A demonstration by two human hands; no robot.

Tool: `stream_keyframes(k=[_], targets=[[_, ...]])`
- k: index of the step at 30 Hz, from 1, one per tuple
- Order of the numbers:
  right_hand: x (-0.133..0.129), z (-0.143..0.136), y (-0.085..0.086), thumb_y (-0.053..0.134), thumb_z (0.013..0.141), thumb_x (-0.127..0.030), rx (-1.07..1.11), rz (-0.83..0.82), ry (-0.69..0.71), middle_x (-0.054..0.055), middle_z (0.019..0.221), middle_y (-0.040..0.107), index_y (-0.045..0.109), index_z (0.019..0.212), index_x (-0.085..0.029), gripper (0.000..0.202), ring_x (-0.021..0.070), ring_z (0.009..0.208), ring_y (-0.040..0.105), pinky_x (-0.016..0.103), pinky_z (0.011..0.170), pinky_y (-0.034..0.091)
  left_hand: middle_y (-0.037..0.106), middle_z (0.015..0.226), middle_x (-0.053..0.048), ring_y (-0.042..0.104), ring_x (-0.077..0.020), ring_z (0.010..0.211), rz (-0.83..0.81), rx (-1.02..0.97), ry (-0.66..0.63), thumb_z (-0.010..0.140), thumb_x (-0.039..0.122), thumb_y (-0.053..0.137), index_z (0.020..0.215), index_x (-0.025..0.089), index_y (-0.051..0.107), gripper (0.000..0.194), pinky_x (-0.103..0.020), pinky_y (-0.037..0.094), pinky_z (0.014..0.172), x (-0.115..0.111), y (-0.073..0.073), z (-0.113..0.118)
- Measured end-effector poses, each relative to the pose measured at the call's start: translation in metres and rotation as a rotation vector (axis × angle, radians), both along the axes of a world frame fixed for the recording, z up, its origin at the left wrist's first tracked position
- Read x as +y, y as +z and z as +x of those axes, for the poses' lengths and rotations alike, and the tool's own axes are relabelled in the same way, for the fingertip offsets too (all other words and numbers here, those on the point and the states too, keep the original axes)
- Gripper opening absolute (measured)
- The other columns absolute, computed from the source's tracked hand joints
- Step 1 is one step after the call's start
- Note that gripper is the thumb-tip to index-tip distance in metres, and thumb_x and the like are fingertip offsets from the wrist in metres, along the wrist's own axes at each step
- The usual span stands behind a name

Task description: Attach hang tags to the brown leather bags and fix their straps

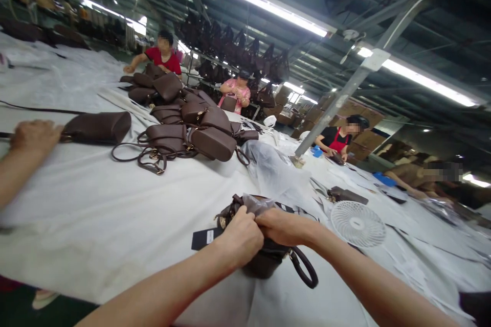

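Note:
A dark brown handbag (262,264) stands on the white-covered table in front of me. My left hand (242,235) is closed at its top edge, fingers curled in. Right beside it, my right hand (284,226) is closed on the same rim, knuckles almost touching the left. Crumpled clear plastic (258,203) shows at the bag's opening behind my fingers. A looped handle (305,267) hangs at the bag's right side. On the left lies a black tag (203,238) with a white label. My fingertips are partly hidden.
Brown bags (192,122) are heaped ahead. At left, a co-worker's hand (35,138) rests by another brown bag (97,127). A white fan (357,224) stands to my right, near clear plastic sheeting (274,168). A slanting metal post (337,102) rises beyond. Several people work around the table.

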State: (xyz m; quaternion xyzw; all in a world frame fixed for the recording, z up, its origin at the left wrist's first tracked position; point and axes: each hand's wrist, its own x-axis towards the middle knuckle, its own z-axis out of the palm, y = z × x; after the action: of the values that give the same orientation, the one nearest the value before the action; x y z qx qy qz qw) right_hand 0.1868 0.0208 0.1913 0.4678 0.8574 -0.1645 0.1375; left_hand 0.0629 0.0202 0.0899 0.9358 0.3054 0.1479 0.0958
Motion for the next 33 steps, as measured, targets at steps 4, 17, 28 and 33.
stream_keyframes(k=[4,17,28,33], targets=[[-0.043,0.036,0.027,0.055,0.083,-0.026,-0.046,0.259,-0.181,0.002,0.075,0.066,0.062,0.080,-0.020,0.010,0.0172,0.069,0.058,0.027,0.061,0.036,0.065,0.065,-0.009,0.057,-0.0254,0.077,0.057,0.106,-0.041,0.078,0.011,0.061,0.061,0.015,0.063,0.018,-0.047,0.038,0.082,-0.002,0.014,-0.001],[-0.073,0.062,0.004,0.049,0.082,-0.020,0.419,0.086,-0.281,-0.001,0.071,0.059,0.058,0.081,-0.020,0.009,0.0142,0.066,0.056,0.025,0.063,0.041,0.065,0.113,-0.004,0.061,-0.0187,0.099,0.007,-0.190,-0.111,0.091,0.023,0.046,0.113,0.023,0.061,0.027,-0.027,0.043,0.081,0.009,0.052,-0.002],[-0.019,0.044,0.009,0.056,0.082,-0.031,0.761,0.200,-0.309,-0.002,0.072,0.062,0.064,0.084,-0.017,0.016,0.0131,0.068,0.054,0.024,0.064,0.042,0.058,0.119,-0.007,0.047,-0.0290,0.113,0.132,-0.298,0.091,0.076,0.038,0.068,0.099,0.024,0.070,0.027,-0.043,0.037,0.096,0.022,0.063,-0.019],[-0.023,0.035,-0.017,0.054,0.085,-0.029,0.763,0.398,-0.308,0.003,0.088,0.067,0.067,0.089,-0.020,0.017,0.0192,0.086,0.061,0.032,0.081,0.046,0.054,0.127,-0.009,0.048,-0.0254,0.116,0.025,-0.357,0.142,0.081,0.026,0.064,0.100,0.022,0.070,0.020,-0.039,0.039,0.099,0.033,0.036,-0.013]])
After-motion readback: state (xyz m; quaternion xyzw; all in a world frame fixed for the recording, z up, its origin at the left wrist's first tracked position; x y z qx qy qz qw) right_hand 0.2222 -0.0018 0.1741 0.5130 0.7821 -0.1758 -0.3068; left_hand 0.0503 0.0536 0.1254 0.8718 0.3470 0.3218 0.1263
